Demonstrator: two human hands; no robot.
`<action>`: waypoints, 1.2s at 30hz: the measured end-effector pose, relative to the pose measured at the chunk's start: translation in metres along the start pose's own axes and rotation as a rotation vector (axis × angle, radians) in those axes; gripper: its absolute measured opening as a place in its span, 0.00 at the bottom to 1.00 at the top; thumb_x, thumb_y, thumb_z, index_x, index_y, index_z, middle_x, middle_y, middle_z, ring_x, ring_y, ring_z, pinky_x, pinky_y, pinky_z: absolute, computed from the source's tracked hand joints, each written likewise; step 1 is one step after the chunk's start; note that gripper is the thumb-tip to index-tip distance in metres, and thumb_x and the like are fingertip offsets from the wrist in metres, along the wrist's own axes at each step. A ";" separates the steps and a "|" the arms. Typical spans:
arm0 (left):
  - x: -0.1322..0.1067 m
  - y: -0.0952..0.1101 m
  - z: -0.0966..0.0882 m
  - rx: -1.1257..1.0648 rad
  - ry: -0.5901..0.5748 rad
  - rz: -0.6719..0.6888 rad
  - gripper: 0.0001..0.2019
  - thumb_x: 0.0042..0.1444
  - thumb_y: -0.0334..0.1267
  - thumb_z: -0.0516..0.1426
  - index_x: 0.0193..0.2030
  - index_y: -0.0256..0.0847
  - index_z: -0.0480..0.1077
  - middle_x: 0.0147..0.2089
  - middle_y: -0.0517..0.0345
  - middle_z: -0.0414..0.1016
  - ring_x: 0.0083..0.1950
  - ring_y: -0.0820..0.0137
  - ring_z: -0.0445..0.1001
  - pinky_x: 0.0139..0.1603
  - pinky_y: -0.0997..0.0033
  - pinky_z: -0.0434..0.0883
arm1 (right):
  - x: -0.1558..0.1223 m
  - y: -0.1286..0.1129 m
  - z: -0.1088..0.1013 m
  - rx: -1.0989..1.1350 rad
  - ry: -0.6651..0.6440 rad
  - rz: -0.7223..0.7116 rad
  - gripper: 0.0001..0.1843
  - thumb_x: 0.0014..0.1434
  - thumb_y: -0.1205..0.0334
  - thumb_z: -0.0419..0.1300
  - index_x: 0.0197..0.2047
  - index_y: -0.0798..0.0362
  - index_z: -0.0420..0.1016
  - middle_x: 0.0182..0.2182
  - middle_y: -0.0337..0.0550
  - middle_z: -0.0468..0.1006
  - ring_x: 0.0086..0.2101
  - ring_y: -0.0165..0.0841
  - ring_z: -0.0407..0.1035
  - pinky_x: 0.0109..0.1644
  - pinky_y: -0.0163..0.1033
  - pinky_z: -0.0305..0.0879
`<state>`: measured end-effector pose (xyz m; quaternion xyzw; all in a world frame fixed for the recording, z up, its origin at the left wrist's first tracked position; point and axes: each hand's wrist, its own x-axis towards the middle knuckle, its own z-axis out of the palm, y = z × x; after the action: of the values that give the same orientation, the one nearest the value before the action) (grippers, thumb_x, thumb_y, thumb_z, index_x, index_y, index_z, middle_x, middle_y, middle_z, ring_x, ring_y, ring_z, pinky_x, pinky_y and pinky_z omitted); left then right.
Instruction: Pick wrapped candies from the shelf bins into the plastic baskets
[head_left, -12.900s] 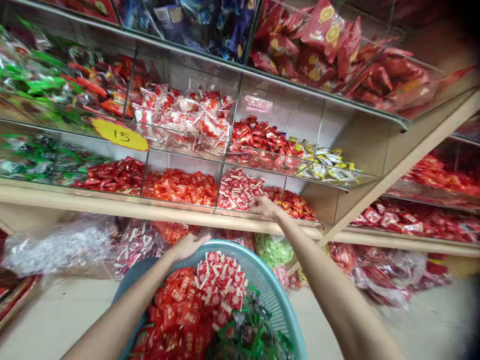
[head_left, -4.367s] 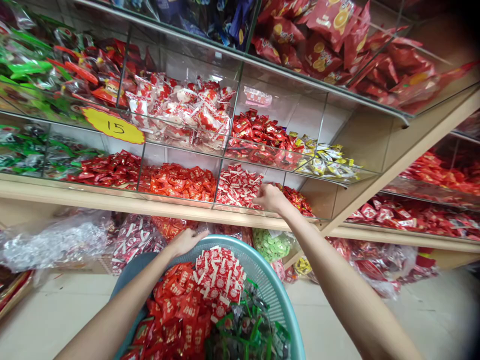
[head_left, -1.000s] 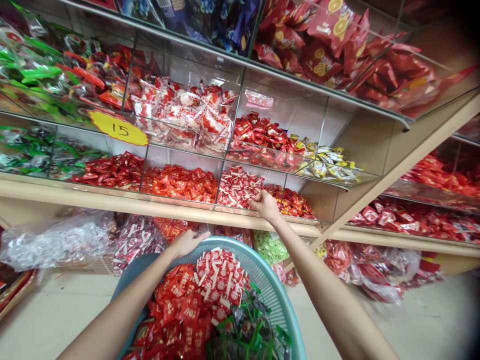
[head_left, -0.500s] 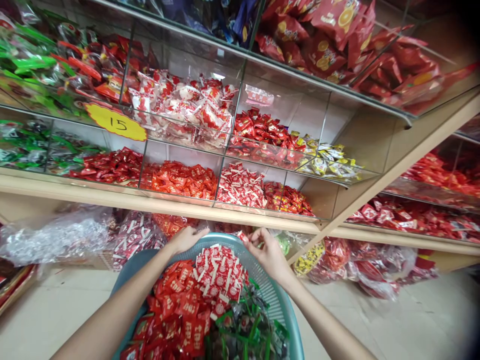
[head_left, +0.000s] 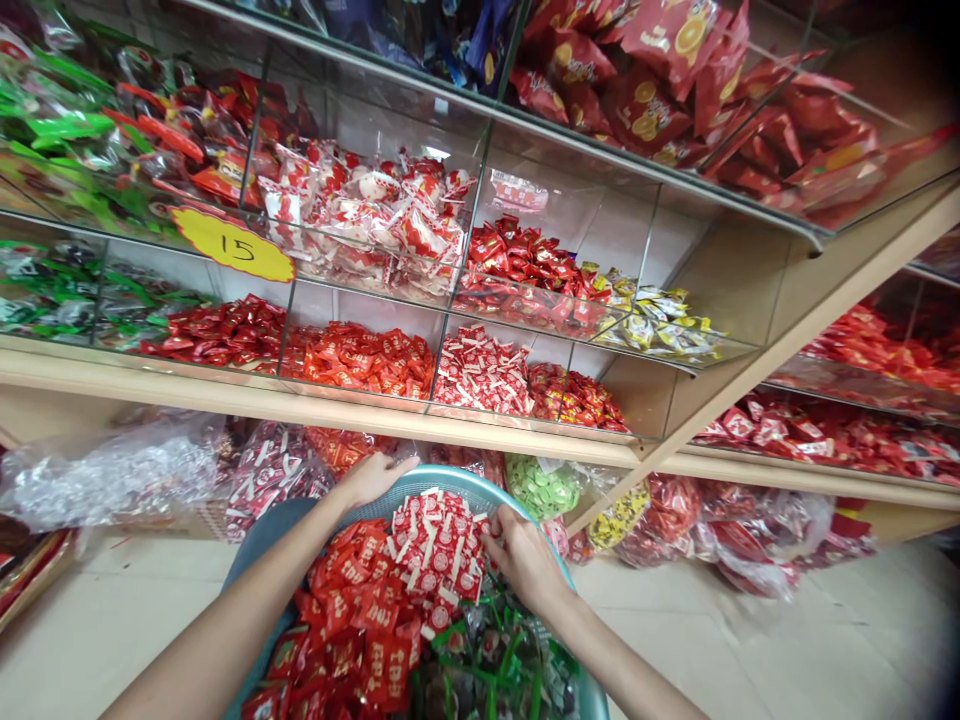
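Observation:
A blue-green plastic basket stands below the shelf, filled with wrapped candies. My left hand grips its far rim, thumb along the top. Inside the basket, my right hand has its fingers curled closed at the right side of a pile of red-and-white wrapped candies. Whatever is between those fingertips is hidden. Bright red packets with gold print fill the left part. Green-and-dark wrapped candies lie at the lower right, under my right wrist.
Clear-fronted shelf bins rise ahead; one holds red-and-white candies, its neighbour red packets. A yellow tag reads 15. Under the wooden shelf edge lie bagged candies, including a green bag. A blue stool-like shape shows behind the basket.
My right hand has moved down and inward from the basket's far rim to the red-and-white pile. A small red-and-white candy showed at its fingertips before. My left hand stays put.

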<state>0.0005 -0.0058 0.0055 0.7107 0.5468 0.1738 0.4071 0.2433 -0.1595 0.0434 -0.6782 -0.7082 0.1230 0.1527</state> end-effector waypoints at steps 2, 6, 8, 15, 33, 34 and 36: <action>-0.001 0.001 0.000 0.001 0.006 -0.002 0.33 0.41 0.68 0.48 0.26 0.35 0.74 0.25 0.54 0.75 0.30 0.64 0.70 0.30 0.72 0.58 | 0.001 -0.004 0.000 -0.036 -0.013 0.008 0.01 0.58 0.66 0.52 0.34 0.52 0.61 0.30 0.42 0.73 0.29 0.32 0.68 0.31 0.33 0.54; -0.003 0.006 -0.001 -0.015 0.001 -0.005 0.33 0.41 0.68 0.48 0.25 0.35 0.73 0.24 0.55 0.74 0.30 0.64 0.69 0.30 0.73 0.57 | 0.003 -0.007 0.002 -0.116 -0.049 0.032 0.01 0.58 0.67 0.52 0.35 0.53 0.62 0.34 0.45 0.73 0.31 0.32 0.69 0.31 0.33 0.54; -0.004 0.008 -0.001 -0.015 -0.007 -0.013 0.33 0.41 0.68 0.48 0.24 0.36 0.73 0.24 0.55 0.74 0.30 0.65 0.69 0.29 0.73 0.57 | 0.003 -0.008 0.004 -0.159 -0.077 0.043 0.02 0.58 0.67 0.52 0.36 0.53 0.62 0.34 0.45 0.74 0.32 0.33 0.70 0.31 0.34 0.54; 0.000 0.003 0.000 0.023 0.013 0.032 0.31 0.42 0.67 0.48 0.23 0.37 0.71 0.23 0.58 0.71 0.28 0.68 0.66 0.27 0.73 0.55 | 0.003 -0.007 0.011 -0.205 -0.116 0.060 0.04 0.60 0.65 0.51 0.40 0.54 0.62 0.36 0.47 0.75 0.35 0.35 0.71 0.32 0.34 0.54; 0.002 -0.003 0.001 -0.052 -0.013 0.025 0.32 0.40 0.67 0.48 0.26 0.36 0.73 0.25 0.55 0.75 0.31 0.64 0.69 0.30 0.72 0.58 | 0.083 -0.012 -0.099 -0.190 0.406 -0.060 0.06 0.61 0.63 0.47 0.39 0.54 0.62 0.33 0.45 0.73 0.32 0.33 0.68 0.34 0.34 0.57; 0.002 -0.003 0.001 -0.046 -0.010 0.026 0.32 0.40 0.67 0.48 0.26 0.36 0.73 0.25 0.56 0.74 0.31 0.64 0.69 0.30 0.72 0.58 | 0.094 -0.011 -0.106 -0.238 0.408 -0.028 0.06 0.60 0.65 0.48 0.40 0.54 0.62 0.35 0.47 0.73 0.34 0.34 0.69 0.34 0.34 0.58; 0.002 -0.003 0.002 -0.036 -0.006 0.025 0.32 0.40 0.67 0.48 0.26 0.36 0.73 0.25 0.56 0.74 0.30 0.64 0.69 0.30 0.72 0.58 | 0.113 -0.011 -0.112 -0.337 0.361 0.060 0.08 0.59 0.68 0.49 0.43 0.56 0.62 0.38 0.50 0.73 0.36 0.36 0.70 0.35 0.35 0.59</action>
<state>0.0006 -0.0042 0.0022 0.7107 0.5332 0.1865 0.4194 0.2725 -0.0509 0.1568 -0.7258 -0.6595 -0.1154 0.1580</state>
